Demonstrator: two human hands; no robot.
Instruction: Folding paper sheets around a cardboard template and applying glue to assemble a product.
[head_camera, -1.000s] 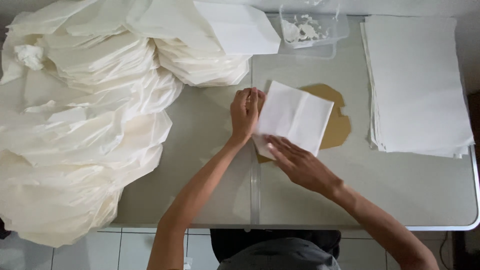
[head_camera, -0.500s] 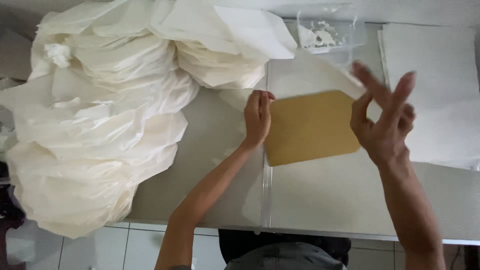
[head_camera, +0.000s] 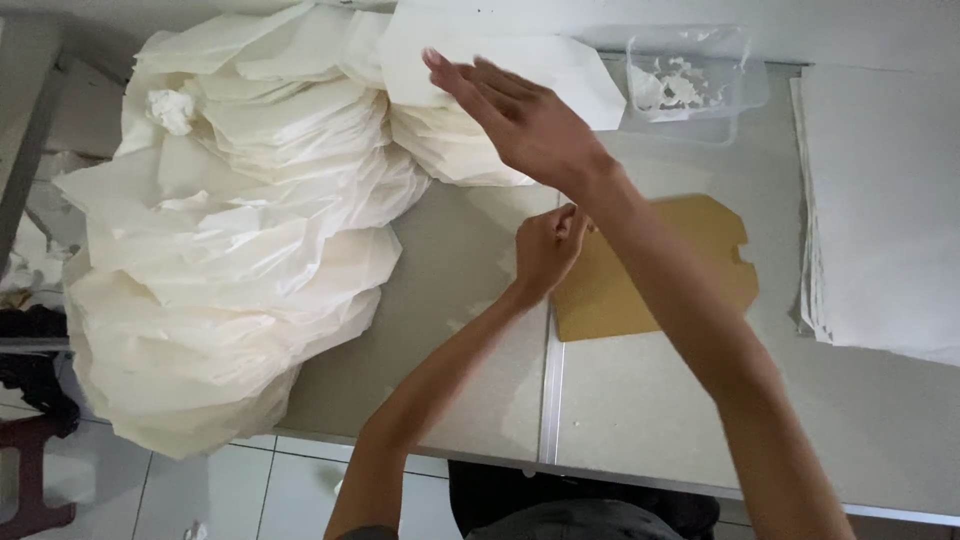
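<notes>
now my right hand is up at twelve o'clock over the heap of folded white paper, arm crossing above the table. fingers are stretched out flat and close together, palm down; nothing pinched between them that i can see. fingertips sit against or just above a loose white sheet on top of the heap; i cannot tell whether they touch it.

my left hand sits at centre, fingers curled in, knuckles pressing the left edge of the brown cardboard template. the template lies flat on the table, bare on top, just right of the table seam.

half a second ago the right hand was open in the air at three o'clock, fingers fanned, near the stack of flat white sheets. a second ago a folded white piece lay on the template under both hands. that piece is off the template now, so the cardboard is uncovered and the hand has swung from right to upper left.

left hand has hardly shifted; it holds the template as before.

clear plastic tub with white scraps stays at one o'clock, beyond the template.
</notes>
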